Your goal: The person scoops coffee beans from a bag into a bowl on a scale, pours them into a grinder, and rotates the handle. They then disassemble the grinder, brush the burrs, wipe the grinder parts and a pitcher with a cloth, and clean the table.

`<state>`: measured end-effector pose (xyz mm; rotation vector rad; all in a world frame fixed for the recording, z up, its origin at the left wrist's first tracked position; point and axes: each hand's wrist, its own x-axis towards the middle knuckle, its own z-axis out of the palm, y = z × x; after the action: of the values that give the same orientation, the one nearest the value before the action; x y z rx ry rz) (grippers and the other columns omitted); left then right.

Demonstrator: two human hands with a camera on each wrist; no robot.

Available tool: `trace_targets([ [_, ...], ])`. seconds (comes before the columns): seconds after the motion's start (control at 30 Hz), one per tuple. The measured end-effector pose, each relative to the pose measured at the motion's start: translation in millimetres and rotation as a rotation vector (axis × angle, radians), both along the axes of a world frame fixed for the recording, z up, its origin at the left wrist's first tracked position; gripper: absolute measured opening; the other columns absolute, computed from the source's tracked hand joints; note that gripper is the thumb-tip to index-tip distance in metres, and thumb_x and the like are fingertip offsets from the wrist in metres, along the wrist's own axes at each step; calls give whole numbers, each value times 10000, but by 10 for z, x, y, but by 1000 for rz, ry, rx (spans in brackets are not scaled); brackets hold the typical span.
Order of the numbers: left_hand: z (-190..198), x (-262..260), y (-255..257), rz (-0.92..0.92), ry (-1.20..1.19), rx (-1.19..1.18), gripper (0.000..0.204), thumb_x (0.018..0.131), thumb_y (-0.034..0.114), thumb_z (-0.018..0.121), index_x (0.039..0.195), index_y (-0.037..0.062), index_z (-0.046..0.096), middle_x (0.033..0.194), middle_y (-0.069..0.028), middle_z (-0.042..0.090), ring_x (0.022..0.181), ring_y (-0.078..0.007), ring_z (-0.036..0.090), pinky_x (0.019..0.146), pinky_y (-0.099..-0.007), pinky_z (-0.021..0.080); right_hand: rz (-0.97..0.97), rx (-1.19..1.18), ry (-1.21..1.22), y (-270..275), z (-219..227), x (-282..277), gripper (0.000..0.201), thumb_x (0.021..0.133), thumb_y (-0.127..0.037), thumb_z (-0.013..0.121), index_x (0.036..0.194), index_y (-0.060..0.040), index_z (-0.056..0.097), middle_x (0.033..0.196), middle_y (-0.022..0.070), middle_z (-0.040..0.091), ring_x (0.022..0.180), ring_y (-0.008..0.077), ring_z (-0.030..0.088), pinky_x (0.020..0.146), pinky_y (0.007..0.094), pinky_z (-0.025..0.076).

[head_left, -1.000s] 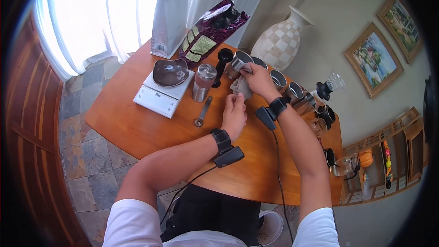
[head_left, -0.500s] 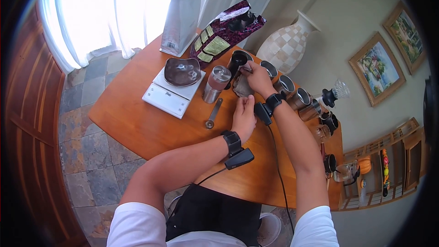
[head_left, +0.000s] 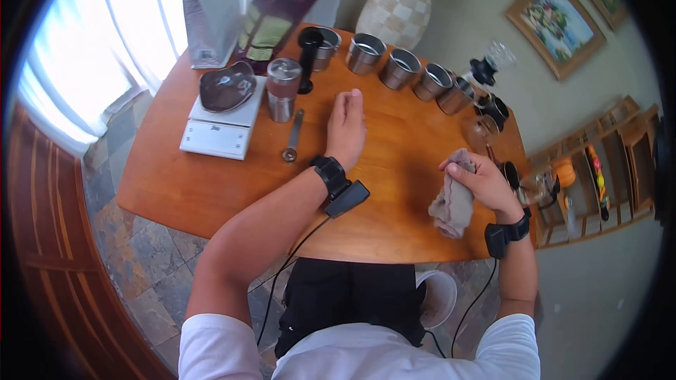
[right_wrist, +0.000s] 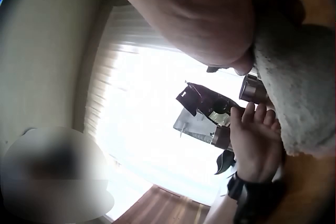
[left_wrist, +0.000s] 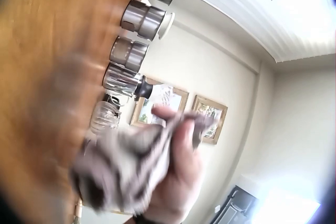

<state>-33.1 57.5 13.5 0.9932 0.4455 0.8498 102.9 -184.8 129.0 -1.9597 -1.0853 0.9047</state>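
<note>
My right hand (head_left: 487, 181) grips a crumpled greyish cloth (head_left: 454, 205) over the right part of the wooden table (head_left: 394, 218). Lower folds of the cloth hang down below the fingers, blurred in the left wrist view. Near the table's middle, my left hand (head_left: 346, 127) holds nothing, its fingers extended. Its open palm shows in the right wrist view. To its left lie a metal scoop (head_left: 294, 137) and a steel cylinder grinder (head_left: 283, 90) with a brown band. A black-ended handle (head_left: 308, 60) stands just behind.
Several steel cups (head_left: 401, 69) line the back edge toward the right, by glassware (head_left: 484, 129). At the left, a white scale (head_left: 224, 130) bears a dark dish (head_left: 227, 87). Bags (head_left: 278, 17) and a checkered vase (head_left: 396, 3) stand behind.
My right hand has carried the cloth from near the cups to the right and toward my body. My left hand stays near the middle, its fingers now straighter. The head view has shifted.
</note>
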Motion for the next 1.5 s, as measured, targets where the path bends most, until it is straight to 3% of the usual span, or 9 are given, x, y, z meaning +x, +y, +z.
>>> trace_targets([
  [0.07,3,-5,-3,-68,25,-15,377,1119,449,447,1113,82,535,809,8,495,605,-80,496,512,-247,404,-127,-49,5,-281,-254,141,409,1031,-279,695,1323,-1,628,1095,93,724,1026,189,687,905,304,529],
  [0.2,23,-26,-3,-68,59,31,368,1118,449,453,1109,94,546,815,14,510,614,-78,503,542,-244,418,-468,382,-633,-610,-514,70,584,1028,-292,683,1499,-16,475,1413,212,605,1259,281,644,955,338,529],
  [0.4,30,-33,22,-77,102,79,363,1119,438,457,1130,90,557,819,14,516,623,-76,503,555,-244,419,-269,68,-975,-866,-748,-449,620,989,-333,702,1475,-1,505,1469,252,552,1307,395,594,1005,411,522],
  [0.57,-13,-33,43,-113,119,120,374,1124,436,440,1123,82,562,828,8,532,631,-87,525,551,-240,422,-270,187,-732,-1129,-927,-302,478,991,-306,703,1357,-7,630,1222,227,711,1121,405,693,938,427,556],
  [0.63,-27,-23,35,-124,126,143,367,1125,430,445,1108,85,569,827,9,541,639,-90,532,550,-241,433,-464,107,67,-1226,-820,-280,396,989,-202,685,1338,-19,650,1120,210,752,1031,393,724,889,420,570],
  [0.77,-21,-24,24,-147,121,166,374,1123,433,453,1096,85,585,838,11,556,650,-83,541,565,-237,440,-634,355,-106,-1456,-461,-414,387,1004,-146,661,1372,-32,629,1279,235,700,1113,371,703,915,401,556],
  [0.83,-28,-27,7,-142,113,169,376,1122,435,456,1094,84,589,843,11,563,652,-81,543,570,-236,443,-486,440,-997,-1525,-409,-443,468,1017,-258,673,1415,-23,597,1449,250,595,1294,350,617,1035,428,495],
  [0.97,-14,-23,1,-129,149,200,372,1122,423,460,1093,76,593,857,11,578,660,-77,545,578,-233,445,-9,-170,-929,-1701,-683,-547,684,1034,-470,589,1503,19,494,1606,255,418,1502,381,399,1207,487,321],
  [1.5,6,-26,2,-168,166,184,343,1124,384,464,1064,77,603,857,10,583,644,-80,539,581,-231,431,-256,-128,-945,295,-1316,780,758,1091,-502,405,1590,63,315,1683,269,259,1573,386,248,1267,466,239],
])
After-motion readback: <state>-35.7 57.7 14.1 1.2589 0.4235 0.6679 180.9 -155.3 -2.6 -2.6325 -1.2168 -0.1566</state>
